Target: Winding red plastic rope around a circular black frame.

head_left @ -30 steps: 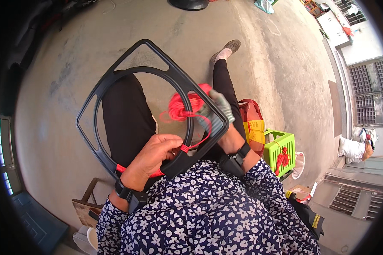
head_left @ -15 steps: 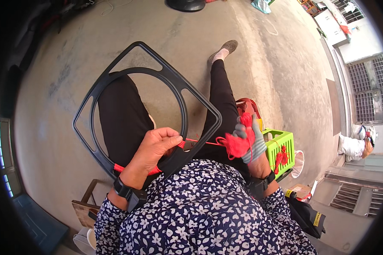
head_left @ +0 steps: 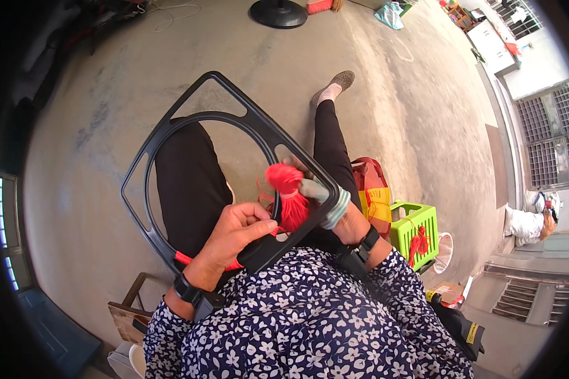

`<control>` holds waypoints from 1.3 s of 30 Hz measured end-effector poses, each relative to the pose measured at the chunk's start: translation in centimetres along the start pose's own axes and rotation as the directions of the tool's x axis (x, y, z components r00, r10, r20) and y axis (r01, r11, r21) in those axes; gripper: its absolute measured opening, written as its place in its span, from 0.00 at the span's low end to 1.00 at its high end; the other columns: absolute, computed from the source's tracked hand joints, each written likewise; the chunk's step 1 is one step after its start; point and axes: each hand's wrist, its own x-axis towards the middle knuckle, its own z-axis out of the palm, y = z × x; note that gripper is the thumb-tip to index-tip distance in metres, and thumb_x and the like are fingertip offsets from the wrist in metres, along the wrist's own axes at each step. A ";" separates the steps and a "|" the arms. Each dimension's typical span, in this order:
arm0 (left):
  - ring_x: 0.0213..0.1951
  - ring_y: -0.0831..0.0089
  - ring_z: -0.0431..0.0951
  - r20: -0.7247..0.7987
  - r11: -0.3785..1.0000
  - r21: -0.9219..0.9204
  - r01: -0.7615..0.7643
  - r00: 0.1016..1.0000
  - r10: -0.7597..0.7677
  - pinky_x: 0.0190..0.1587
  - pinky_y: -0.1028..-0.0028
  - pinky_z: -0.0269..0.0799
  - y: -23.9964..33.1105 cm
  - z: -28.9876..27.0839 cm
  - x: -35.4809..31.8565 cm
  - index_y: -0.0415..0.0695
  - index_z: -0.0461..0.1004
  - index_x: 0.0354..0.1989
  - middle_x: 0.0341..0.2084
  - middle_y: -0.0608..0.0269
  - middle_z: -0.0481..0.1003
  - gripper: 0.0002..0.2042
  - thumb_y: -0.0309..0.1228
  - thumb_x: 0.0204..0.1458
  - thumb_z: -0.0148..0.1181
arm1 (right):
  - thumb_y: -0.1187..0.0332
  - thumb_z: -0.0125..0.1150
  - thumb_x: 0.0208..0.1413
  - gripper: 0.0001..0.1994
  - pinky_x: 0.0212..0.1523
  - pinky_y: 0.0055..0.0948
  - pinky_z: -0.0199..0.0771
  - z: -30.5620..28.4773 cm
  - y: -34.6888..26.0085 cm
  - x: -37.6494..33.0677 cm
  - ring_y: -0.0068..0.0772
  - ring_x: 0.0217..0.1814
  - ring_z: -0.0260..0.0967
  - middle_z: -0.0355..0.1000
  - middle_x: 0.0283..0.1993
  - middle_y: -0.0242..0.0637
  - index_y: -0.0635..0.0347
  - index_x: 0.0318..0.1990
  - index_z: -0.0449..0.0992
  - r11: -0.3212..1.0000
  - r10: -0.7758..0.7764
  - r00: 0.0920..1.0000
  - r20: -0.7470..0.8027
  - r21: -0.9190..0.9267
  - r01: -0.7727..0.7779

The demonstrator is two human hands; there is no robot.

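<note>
A black plastic frame point(head_left: 262, 128), a round ring inside a rounded square, rests across my lap. Bare, my left hand point(head_left: 232, 235) grips its near side, thumb pressed down on the ring where red cord is wound. A band of red cord point(head_left: 183, 258) also wraps the ring beside my left wrist. My right hand point(head_left: 319, 192), in a grey-green glove, is closed on a bundle of red cord point(head_left: 289, 197) at the frame's right corner. One bar of the frame crosses that hand and hides part of it. The bundle hangs over the ring, close to my left fingertips.
To my right stands a lime-green plastic basket point(head_left: 415, 234) with another red cord hank point(head_left: 419, 242) on its side. Beside it is a red and yellow bag point(head_left: 374, 196). A wooden stool point(head_left: 129, 309) is at my left. Farther off are a black round base point(head_left: 278, 14) and a red broom point(head_left: 322, 6).
My right hand has moved left with the red cord bundle, from beside the basket to the frame's right corner. The frame has shifted slightly right and nearer; my left hand keeps its grip.
</note>
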 end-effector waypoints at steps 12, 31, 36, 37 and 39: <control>0.22 0.88 0.68 -0.104 0.974 0.226 -0.002 0.994 0.026 0.26 0.85 0.62 -0.9 -0.4 0.6 0.41 0.75 0.24 0.18 0.75 0.71 0.12 0.35 0.56 0.56 | 0.53 0.59 0.55 0.25 0.50 0.28 0.71 -2.1 1.4 -2.9 0.28 0.48 0.70 0.71 0.49 0.38 0.64 0.52 0.69 0.909 0.411 0.911 -0.023 -0.062 -0.412; 0.23 0.87 0.68 -0.176 0.967 0.253 0.034 0.984 0.011 0.25 0.84 0.61 -0.6 0.1 1.0 0.39 0.75 0.27 0.19 0.72 0.71 0.13 0.36 0.56 0.56 | 0.54 0.61 0.55 0.27 0.48 0.25 0.73 -2.6 0.7 1.9 0.26 0.48 0.70 0.70 0.49 0.38 0.61 0.57 0.64 0.773 0.555 0.722 0.413 0.066 -0.632; 0.23 0.82 0.72 -0.246 0.993 0.119 0.022 0.969 0.008 0.25 0.82 0.66 -1.3 -0.2 1.2 0.38 0.74 0.30 0.22 0.67 0.73 0.15 0.37 0.59 0.48 | 0.62 0.57 0.59 0.16 0.53 0.28 0.70 0.4 3.7 1.9 0.25 0.47 0.71 0.72 0.47 0.36 0.58 0.51 0.70 0.990 0.135 0.991 -0.002 0.033 -0.134; 0.23 0.82 0.72 -0.247 0.993 0.116 0.027 0.969 0.002 0.25 0.82 0.66 -1.3 -0.4 1.2 0.38 0.74 0.30 0.22 0.67 0.73 0.15 0.37 0.59 0.48 | 0.63 0.57 0.58 0.15 0.53 0.28 0.70 0.6 3.3 2.5 0.25 0.47 0.71 0.72 0.47 0.36 0.57 0.50 0.70 0.980 0.150 0.987 -0.064 0.141 -0.139; 0.27 0.78 0.75 -0.151 0.980 -0.056 0.193 0.968 -0.199 0.30 0.80 0.70 -1.2 -1.0 1.4 0.36 0.75 0.32 0.25 0.63 0.75 0.15 0.37 0.59 0.48 | 0.64 0.58 0.57 0.11 0.51 0.30 0.72 1.2 1.9 3.0 0.28 0.46 0.71 0.73 0.44 0.36 0.56 0.45 0.72 0.966 0.083 0.954 -0.287 0.258 -0.006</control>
